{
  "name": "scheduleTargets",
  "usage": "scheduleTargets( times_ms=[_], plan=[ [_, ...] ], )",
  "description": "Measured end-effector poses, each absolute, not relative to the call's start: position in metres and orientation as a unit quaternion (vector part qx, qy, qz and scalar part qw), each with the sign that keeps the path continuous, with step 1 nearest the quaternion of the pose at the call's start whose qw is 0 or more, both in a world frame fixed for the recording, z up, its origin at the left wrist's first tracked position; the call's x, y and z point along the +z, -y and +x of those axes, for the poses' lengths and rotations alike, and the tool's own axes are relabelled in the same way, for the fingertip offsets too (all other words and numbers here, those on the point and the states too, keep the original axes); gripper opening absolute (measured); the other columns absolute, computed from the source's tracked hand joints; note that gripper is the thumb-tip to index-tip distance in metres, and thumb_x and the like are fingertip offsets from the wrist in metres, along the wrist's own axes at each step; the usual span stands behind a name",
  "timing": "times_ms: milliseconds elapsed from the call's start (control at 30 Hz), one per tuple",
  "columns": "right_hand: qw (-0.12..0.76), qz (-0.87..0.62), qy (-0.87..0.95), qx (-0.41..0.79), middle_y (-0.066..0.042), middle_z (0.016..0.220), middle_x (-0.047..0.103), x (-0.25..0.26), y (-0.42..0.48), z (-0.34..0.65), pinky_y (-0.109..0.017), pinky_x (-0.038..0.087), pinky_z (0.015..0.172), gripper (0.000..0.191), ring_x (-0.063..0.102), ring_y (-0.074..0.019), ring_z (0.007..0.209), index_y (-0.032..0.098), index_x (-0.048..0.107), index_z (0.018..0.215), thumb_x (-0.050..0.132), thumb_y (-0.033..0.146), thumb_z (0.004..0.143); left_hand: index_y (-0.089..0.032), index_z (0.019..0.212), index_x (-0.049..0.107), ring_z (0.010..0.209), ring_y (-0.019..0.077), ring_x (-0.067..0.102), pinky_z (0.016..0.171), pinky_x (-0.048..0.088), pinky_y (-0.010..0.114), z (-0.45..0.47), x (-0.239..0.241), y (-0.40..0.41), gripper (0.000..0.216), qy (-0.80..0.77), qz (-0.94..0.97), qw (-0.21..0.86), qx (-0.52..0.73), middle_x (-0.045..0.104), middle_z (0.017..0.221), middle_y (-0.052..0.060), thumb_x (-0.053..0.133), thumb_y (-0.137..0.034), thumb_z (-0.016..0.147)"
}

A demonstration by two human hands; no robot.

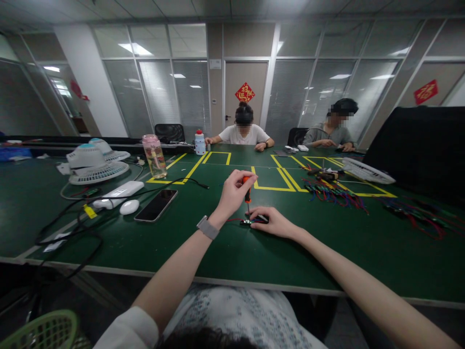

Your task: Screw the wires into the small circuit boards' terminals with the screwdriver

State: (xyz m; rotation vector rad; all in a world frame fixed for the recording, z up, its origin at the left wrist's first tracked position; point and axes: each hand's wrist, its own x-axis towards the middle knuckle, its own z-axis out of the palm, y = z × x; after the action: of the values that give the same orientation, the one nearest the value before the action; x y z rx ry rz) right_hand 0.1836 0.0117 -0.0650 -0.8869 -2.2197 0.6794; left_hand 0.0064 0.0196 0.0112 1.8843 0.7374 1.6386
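My left hand (pixel 232 193) is closed around an orange-handled screwdriver (pixel 247 190), held upright with its tip down on a small black part (pixel 254 221) with red wires. My right hand (pixel 273 221) lies over that part, fingers pressing it to the green table (pixel 225 247). A grey watch sits on my left wrist.
A black phone (pixel 156 204), white mouse (pixel 129 207), white power strip (pixel 118 193), black cables and two small fans (pixel 95 164) lie to the left. A pink bottle (pixel 155 156) stands behind. Coloured wire bundles (pixel 332 194) lie to the right. Two people sit at the far side.
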Motion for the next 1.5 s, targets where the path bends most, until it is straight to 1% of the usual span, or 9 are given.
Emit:
scheduleTargets(
  times_ms=[133,333,533,800,933,1100,1200,1367,1500],
  plan=[
    [0.322,-0.337,0.846,0.259,-0.011,0.110,0.070,-0.0652,-0.0132,0.1841,-0.039,0.046,0.098,0.017,0.064,-0.0235,0.106,0.018,0.074,0.089,0.068,0.030,0.079,-0.020,0.106,0.069,0.099,0.0164,0.062,0.079,0.052,0.025,0.0063,0.0108,-0.0197,0.028,-0.251,0.710,0.285,0.593,0.064,0.109,0.007,0.046,-0.026,0.092],
    [0.323,-0.321,0.854,0.250,-0.011,0.110,0.071,-0.0666,-0.0158,0.1848,-0.041,0.047,0.098,0.023,0.065,-0.0244,0.106,0.018,0.075,0.094,0.068,0.035,0.080,-0.014,0.109,0.066,0.080,0.0163,0.067,0.073,0.055,0.029,0.0080,0.0131,-0.0202,0.030,-0.200,0.676,0.429,0.565,0.070,0.098,0.009,0.059,-0.029,0.084],
    [0.318,-0.319,0.861,0.235,-0.011,0.111,0.070,-0.0657,-0.0155,0.1851,-0.040,0.049,0.096,0.022,0.065,-0.0247,0.105,0.019,0.075,0.096,0.068,0.033,0.080,-0.015,0.085,0.070,0.074,0.0121,0.062,0.066,0.050,0.021,0.0087,0.0117,-0.0202,0.015,-0.235,0.685,0.328,0.607,0.069,0.086,0.004,0.067,-0.028,0.078],
    [0.312,-0.323,0.863,0.232,-0.011,0.112,0.070,-0.0650,-0.0152,0.1844,-0.039,0.049,0.096,0.022,0.065,-0.0245,0.105,0.019,0.076,0.096,0.069,0.032,0.079,-0.019,0.118,0.062,0.091,0.0157,0.066,0.081,0.052,0.027,0.0093,0.0077,-0.0169,0.031,-0.227,0.710,0.348,0.568,0.067,0.110,0.008,0.045,-0.027,0.093],
    [0.311,-0.327,0.862,0.230,-0.011,0.112,0.070,-0.0641,-0.0147,0.1846,-0.039,0.049,0.096,0.021,0.065,-0.0243,0.105,0.019,0.076,0.095,0.069,0.031,0.079,-0.017,0.111,0.065,0.080,0.0148,0.068,0.073,0.054,0.026,0.0109,0.0095,-0.0159,0.027,-0.214,0.706,0.377,0.561,0.069,0.098,0.007,0.053,-0.026,0.089],
    [0.316,-0.321,0.862,0.231,-0.011,0.111,0.070,-0.0648,-0.0149,0.1845,-0.039,0.049,0.095,0.021,0.065,-0.0239,0.104,0.020,0.076,0.094,0.069,0.033,0.079,-0.017,0.091,0.070,0.077,0.0121,0.063,0.066,0.051,0.020,0.0094,0.0096,-0.0174,0.015,-0.254,0.719,0.268,0.589,0.063,0.090,0.003,0.068,-0.025,0.078],
    [0.318,-0.321,0.862,0.229,-0.010,0.110,0.071,-0.0656,-0.0155,0.1844,-0.039,0.049,0.095,0.021,0.066,-0.0236,0.103,0.021,0.076,0.093,0.069,0.035,0.079,-0.020,0.098,0.070,0.083,0.0133,0.062,0.067,0.051,0.021,0.0084,0.0079,-0.0167,0.018,-0.265,0.733,0.211,0.590,0.063,0.096,0.004,0.061,-0.029,0.085],
    [0.313,-0.324,0.863,0.228,-0.011,0.110,0.070,-0.0646,-0.0150,0.1845,-0.038,0.050,0.095,0.021,0.066,-0.0237,0.103,0.020,0.076,0.093,0.069,0.034,0.079,-0.021,0.118,0.062,0.106,0.0172,0.061,0.091,0.049,0.029,0.0092,0.0075,-0.0132,0.031,-0.234,0.763,0.178,0.576,0.064,0.118,0.008,0.043,-0.022,0.095],
    [0.312,-0.324,0.863,0.229,-0.010,0.111,0.070,-0.0637,-0.0144,0.1846,-0.038,0.049,0.095,0.021,0.066,-0.0237,0.104,0.020,0.076,0.094,0.069,0.034,0.079,-0.020,0.117,0.062,0.090,0.0151,0.067,0.078,0.053,0.025,0.0107,0.0071,-0.0147,0.029,-0.230,0.749,0.234,0.575,0.065,0.113,0.008,0.047,-0.024,0.093]
  ],
)
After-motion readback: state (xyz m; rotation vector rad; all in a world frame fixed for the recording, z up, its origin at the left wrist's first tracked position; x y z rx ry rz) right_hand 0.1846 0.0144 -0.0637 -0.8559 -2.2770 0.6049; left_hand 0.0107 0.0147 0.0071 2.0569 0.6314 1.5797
